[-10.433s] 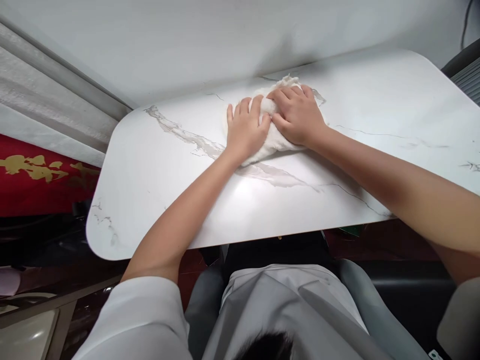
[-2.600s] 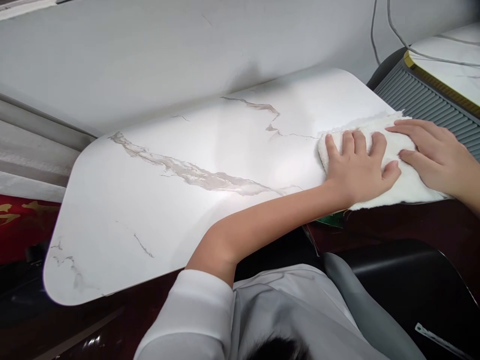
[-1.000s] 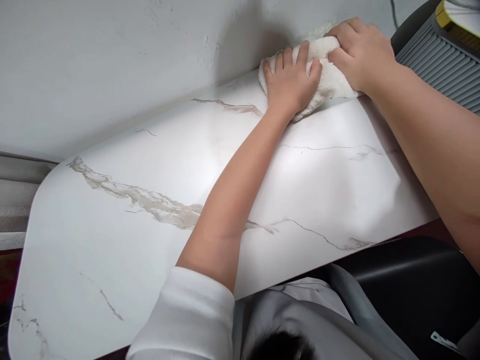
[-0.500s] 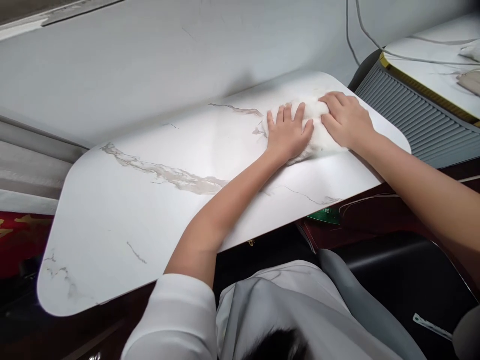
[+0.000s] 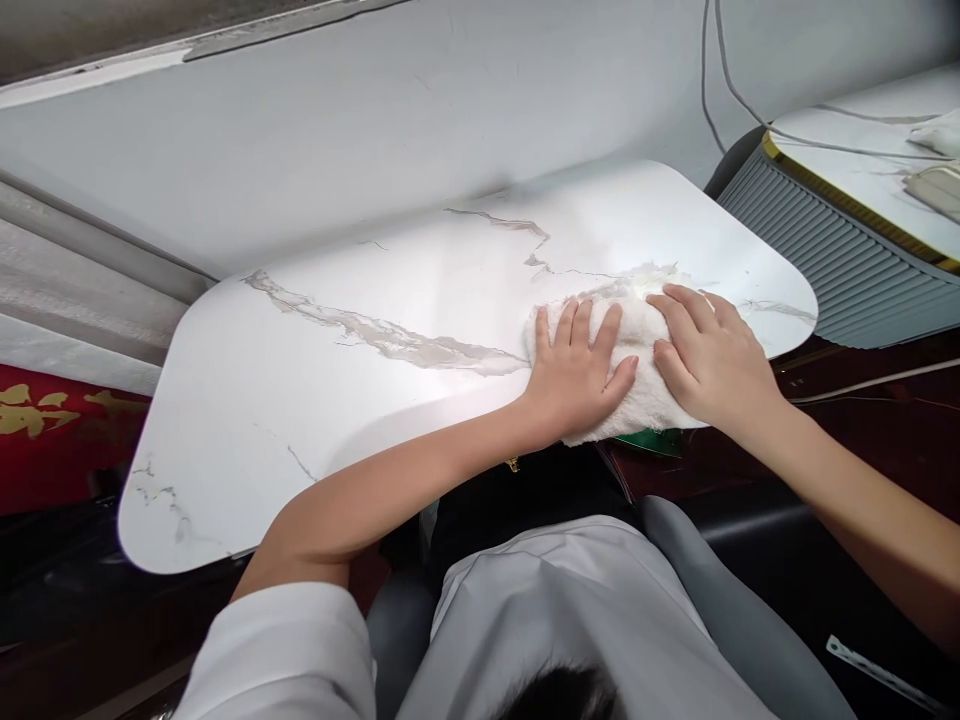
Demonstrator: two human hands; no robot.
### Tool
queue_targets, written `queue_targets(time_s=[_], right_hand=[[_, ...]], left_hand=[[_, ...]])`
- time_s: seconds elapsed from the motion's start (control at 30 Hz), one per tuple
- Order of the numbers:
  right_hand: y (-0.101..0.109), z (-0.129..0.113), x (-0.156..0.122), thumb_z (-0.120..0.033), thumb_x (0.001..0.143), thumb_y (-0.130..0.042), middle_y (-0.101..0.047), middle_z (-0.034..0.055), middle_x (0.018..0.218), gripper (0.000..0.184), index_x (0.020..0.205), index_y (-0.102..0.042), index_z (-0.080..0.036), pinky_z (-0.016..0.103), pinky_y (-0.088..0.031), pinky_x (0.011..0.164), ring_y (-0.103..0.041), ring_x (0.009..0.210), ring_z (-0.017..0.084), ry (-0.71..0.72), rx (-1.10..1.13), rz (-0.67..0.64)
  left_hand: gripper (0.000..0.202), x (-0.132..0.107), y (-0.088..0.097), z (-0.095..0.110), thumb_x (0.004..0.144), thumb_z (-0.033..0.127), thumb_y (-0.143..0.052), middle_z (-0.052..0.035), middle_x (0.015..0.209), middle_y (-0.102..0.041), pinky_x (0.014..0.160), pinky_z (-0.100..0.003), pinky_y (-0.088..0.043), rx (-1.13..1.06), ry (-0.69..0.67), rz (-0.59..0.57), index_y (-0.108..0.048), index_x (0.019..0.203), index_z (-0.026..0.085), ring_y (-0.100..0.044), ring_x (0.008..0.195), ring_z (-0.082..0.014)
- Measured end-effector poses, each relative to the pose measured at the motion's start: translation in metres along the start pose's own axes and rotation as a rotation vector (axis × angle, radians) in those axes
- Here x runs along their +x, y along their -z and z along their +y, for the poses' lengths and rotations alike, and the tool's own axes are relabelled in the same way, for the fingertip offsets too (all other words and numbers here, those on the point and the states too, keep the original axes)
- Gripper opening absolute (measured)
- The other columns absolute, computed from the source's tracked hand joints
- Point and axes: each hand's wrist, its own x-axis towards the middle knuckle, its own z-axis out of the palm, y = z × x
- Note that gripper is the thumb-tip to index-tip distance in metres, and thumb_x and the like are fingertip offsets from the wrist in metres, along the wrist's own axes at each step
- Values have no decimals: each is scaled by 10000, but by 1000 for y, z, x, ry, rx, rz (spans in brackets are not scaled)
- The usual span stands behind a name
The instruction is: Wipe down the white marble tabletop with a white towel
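Observation:
A white fluffy cloth (image 5: 637, 335) lies bunched on the white marbled tabletop (image 5: 315, 390), at its right front part, with its lower edge hanging over the front edge. My left hand (image 5: 577, 375) rests flat on the cloth's left side, fingers spread and thumb pointing right. On the cloth's right side, my right hand (image 5: 716, 350) presses with bent fingers and seems to grip it. The right palm's underside is hidden.
A pale wall (image 5: 360, 130) runs behind the table. To the right stands a ribbed grey cabinet (image 5: 832, 250) with a marbled top, and cables (image 5: 724, 80) hang above it. At lower right is a black chair seat (image 5: 757, 560). Folded pale fabric (image 5: 82, 290) is at the left.
Both hands have drawn the cloth from the far part of the tabletop toward me, to the front edge. The head view has also shifted slightly.

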Motion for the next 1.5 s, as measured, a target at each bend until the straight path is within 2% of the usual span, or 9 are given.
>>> queue_targets(time_s=[0.13, 0.27, 0.47, 0.57, 0.77, 0.97, 1.1, 1.23, 1.5], right_hand=[[-1, -4, 5, -334, 942, -296, -424, 116, 1486, 494, 1413, -407, -233, 655, -312, 1106, -317, 1412, 413, 25, -36, -14], [-5, -6, 19, -318, 943, -319, -403, 47, 1511, 507, 1446, -342, -367, 732, -174, 1117, -225, 1468, 382, 46, -16, 0], [-17, -12, 59, -285, 953, -272, -403, 124, 1505, 541, 1481, -366, -212, 744, -53, 1126, -212, 1478, 358, 91, 13, 18], [-26, -14, 90, -287, 962, -254, -439, 123, 1481, 553, 1493, -365, -178, 691, -73, 1158, -221, 1477, 336, 119, 26, -13], [-52, -14, 157, -286, 1012, -208, -472, 31, 1469, 499, 1488, -352, -253, 586, -147, 1179, -189, 1474, 269, 96, 31, -81], [-63, -21, 207, -241, 1044, -306, -448, 102, 1483, 410, 1409, -421, -94, 482, -268, 1162, -263, 1433, 266, 78, -3, -96], [-62, -28, 224, -191, 1025, -322, -478, 197, 1429, 395, 1335, -466, 7, 444, -353, 1110, -309, 1434, 289, 66, -10, -83], [-66, -33, 239, -163, 997, -331, -526, 201, 1385, 391, 1296, -523, 1, 482, -414, 1057, -345, 1427, 285, 16, -30, -43], [-83, -25, 270, -392, 976, -231, -571, 136, 1304, 521, 1275, -586, -154, 510, -426, 990, -436, 1233, 306, -11, 46, -34]], left_hand=[[601, 0, 6, 0, 1021, 396, -313, -191, 1607, -270, 1224, -580, -111, 14, 4, -45, -311, 1544, 101, -186, 1511, -317], [575, 10, 11, -1, 993, 328, -346, -172, 1606, -283, 1236, -556, -92, 15, 73, -64, -358, 1518, 94, -184, 1510, -327], [486, 40, 6, -28, 975, 294, -355, -97, 1585, -359, 1244, -513, -111, -52, 159, 15, -451, 1440, 188, -250, 1493, -284], [482, 60, 4, -49, 962, 299, -365, -58, 1564, -397, 1249, -472, -94, -81, 185, 58, -458, 1431, 239, -265, 1485, -252], [545, 102, 6, -92, 938, 361, -283, 20, 1539, -427, 1241, -416, -15, -157, 269, 64, -396, 1465, 282, -216, 1482, -222], [675, 144, 2, -133, 865, 595, -187, 114, 1463, -512, 1151, -366, 289, -221, 323, 55, -263, 1490, 350, 68, 1485, -229], [709, 162, 5, -149, 795, 602, -240, 87, 1383, -581, 1218, -421, 108, -268, 331, 108, -343, 1465, 397, -128, 1451, -307], [635, 173, 7, -160, 796, 502, -284, 27, 1346, -591, 1235, -464, -81, -229, 316, 204, -475, 1384, 360, -369, 1328, -328], [520, 195, 6, -177, 829, 465, -346, 38, 1349, -567, 1207, -428, -167, -206, 355, 215, -489, 1325, 400, -358, 1339, -319]])
